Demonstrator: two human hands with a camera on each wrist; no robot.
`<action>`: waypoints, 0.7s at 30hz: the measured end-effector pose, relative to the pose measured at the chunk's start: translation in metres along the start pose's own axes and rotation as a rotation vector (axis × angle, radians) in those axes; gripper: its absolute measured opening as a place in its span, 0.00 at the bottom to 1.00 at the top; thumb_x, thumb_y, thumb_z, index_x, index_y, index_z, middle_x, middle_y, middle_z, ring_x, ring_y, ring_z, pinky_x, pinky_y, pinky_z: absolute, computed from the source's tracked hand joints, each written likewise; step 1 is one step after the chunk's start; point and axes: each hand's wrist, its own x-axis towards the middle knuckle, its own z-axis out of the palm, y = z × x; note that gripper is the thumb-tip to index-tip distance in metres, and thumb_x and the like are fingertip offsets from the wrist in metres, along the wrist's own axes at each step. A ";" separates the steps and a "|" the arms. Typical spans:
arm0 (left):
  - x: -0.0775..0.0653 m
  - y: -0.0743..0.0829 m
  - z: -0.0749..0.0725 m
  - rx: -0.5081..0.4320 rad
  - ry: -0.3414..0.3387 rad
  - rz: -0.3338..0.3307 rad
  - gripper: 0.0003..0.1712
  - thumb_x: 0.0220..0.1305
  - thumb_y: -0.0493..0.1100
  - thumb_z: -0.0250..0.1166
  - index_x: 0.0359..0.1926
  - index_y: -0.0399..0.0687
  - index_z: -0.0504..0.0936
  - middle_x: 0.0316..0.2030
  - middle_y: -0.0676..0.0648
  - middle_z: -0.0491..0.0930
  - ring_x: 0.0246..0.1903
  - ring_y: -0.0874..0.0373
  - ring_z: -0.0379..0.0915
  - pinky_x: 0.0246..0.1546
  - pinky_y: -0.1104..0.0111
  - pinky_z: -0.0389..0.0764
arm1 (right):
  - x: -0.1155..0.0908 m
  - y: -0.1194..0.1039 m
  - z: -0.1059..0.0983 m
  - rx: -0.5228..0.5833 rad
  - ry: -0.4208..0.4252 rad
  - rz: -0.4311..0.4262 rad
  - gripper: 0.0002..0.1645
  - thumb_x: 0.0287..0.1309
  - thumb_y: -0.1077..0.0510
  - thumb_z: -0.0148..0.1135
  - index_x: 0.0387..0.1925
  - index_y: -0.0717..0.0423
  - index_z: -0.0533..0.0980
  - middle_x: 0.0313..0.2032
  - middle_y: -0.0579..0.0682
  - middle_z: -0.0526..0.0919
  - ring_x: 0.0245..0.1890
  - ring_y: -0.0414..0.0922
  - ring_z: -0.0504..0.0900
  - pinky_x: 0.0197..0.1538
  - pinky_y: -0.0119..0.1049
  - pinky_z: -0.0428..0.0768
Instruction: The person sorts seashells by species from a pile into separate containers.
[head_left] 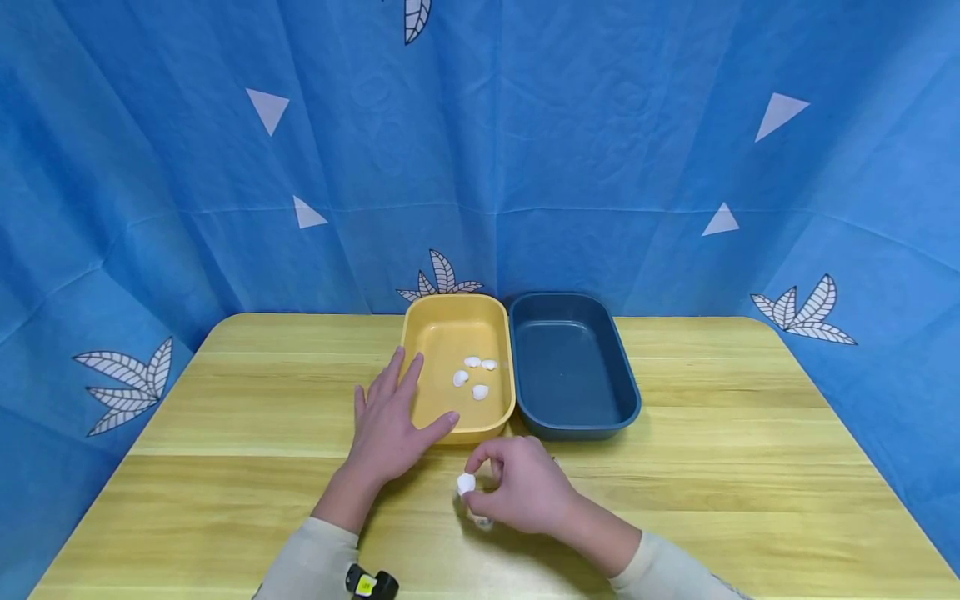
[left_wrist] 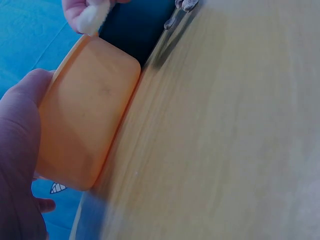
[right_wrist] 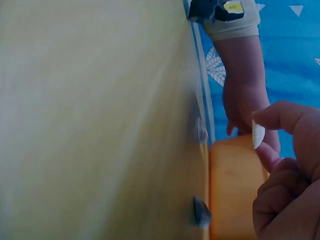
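Note:
My right hand point(head_left: 525, 487) pinches a white seashell point(head_left: 466, 483) between thumb and forefinger, in front of the yellow tray point(head_left: 420, 429). In the right wrist view the shell point(right_wrist: 258, 134) is seen edge-on, with a ribbed surface. Several white shells point(head_left: 480, 392) lie inside the yellow tray. My left hand point(head_left: 386, 429) rests at this tray's left side, fingers spread along the rim and thumb over the near left corner. Darker shells point(left_wrist: 189, 4) lie on the table near my right hand, which partly hides them in the head view.
A dark blue tray point(head_left: 628, 379) stands against the right side of the yellow one, with no shells in it. Both are near the back edge of the wooden table point(head_left: 735, 467). Behind the table hangs a blue curtain point(head_left: 600, 167) with leaf and triangle prints.

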 end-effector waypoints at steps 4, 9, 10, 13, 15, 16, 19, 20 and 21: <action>-0.001 0.001 -0.001 -0.006 0.000 0.002 0.58 0.57 0.75 0.63 0.79 0.53 0.54 0.79 0.46 0.41 0.73 0.38 0.44 0.65 0.33 0.34 | 0.001 -0.003 -0.006 0.021 0.019 0.003 0.12 0.45 0.58 0.79 0.32 0.47 0.83 0.11 0.38 0.61 0.12 0.32 0.61 0.21 0.30 0.67; -0.001 0.001 -0.001 -0.010 0.001 0.000 0.58 0.57 0.74 0.63 0.79 0.53 0.54 0.79 0.46 0.41 0.73 0.37 0.44 0.65 0.33 0.34 | 0.004 -0.006 -0.016 0.059 0.044 0.014 0.12 0.46 0.59 0.78 0.32 0.47 0.83 0.12 0.37 0.59 0.10 0.33 0.59 0.20 0.31 0.67; -0.001 0.001 -0.001 -0.009 0.001 -0.002 0.58 0.57 0.73 0.64 0.79 0.53 0.54 0.79 0.46 0.41 0.73 0.37 0.44 0.65 0.33 0.34 | 0.005 -0.007 -0.018 0.065 0.051 0.014 0.11 0.47 0.58 0.78 0.32 0.46 0.83 0.12 0.37 0.59 0.10 0.33 0.59 0.20 0.31 0.67; 0.000 0.001 -0.001 -0.010 0.002 -0.003 0.57 0.57 0.72 0.65 0.79 0.52 0.54 0.79 0.46 0.41 0.73 0.37 0.44 0.65 0.33 0.34 | 0.009 -0.010 -0.025 0.058 0.078 -0.003 0.11 0.48 0.57 0.78 0.32 0.45 0.83 0.12 0.37 0.57 0.13 0.34 0.59 0.21 0.32 0.65; 0.000 0.001 -0.001 -0.010 0.004 -0.004 0.58 0.57 0.72 0.65 0.79 0.52 0.54 0.79 0.46 0.41 0.73 0.37 0.44 0.65 0.33 0.34 | 0.012 -0.012 -0.030 0.043 0.096 -0.014 0.11 0.48 0.56 0.78 0.32 0.45 0.83 0.11 0.36 0.56 0.14 0.35 0.58 0.22 0.32 0.65; 0.000 0.001 -0.001 -0.008 0.004 -0.004 0.58 0.57 0.73 0.65 0.79 0.52 0.54 0.79 0.46 0.41 0.73 0.38 0.44 0.66 0.33 0.34 | 0.013 -0.013 -0.032 0.034 0.106 -0.021 0.11 0.48 0.56 0.78 0.32 0.44 0.83 0.11 0.36 0.56 0.14 0.35 0.58 0.23 0.32 0.64; 0.000 0.001 0.000 -0.009 0.004 -0.001 0.58 0.56 0.73 0.65 0.79 0.52 0.54 0.79 0.46 0.41 0.73 0.37 0.44 0.65 0.33 0.34 | 0.019 -0.016 -0.038 0.018 0.133 -0.030 0.11 0.48 0.56 0.78 0.33 0.45 0.83 0.12 0.37 0.56 0.14 0.35 0.58 0.23 0.32 0.64; 0.000 0.001 0.000 -0.007 0.004 -0.001 0.58 0.56 0.73 0.65 0.79 0.52 0.54 0.79 0.46 0.41 0.73 0.37 0.44 0.65 0.33 0.34 | 0.020 -0.017 -0.040 0.018 0.138 -0.029 0.11 0.48 0.56 0.78 0.33 0.45 0.83 0.12 0.37 0.56 0.14 0.35 0.58 0.23 0.32 0.63; 0.000 0.001 0.000 -0.009 0.005 0.000 0.58 0.56 0.72 0.65 0.79 0.52 0.55 0.79 0.46 0.41 0.73 0.37 0.44 0.65 0.33 0.34 | 0.022 -0.017 -0.042 0.017 0.145 -0.028 0.11 0.47 0.56 0.78 0.33 0.45 0.83 0.12 0.38 0.57 0.14 0.35 0.58 0.22 0.32 0.63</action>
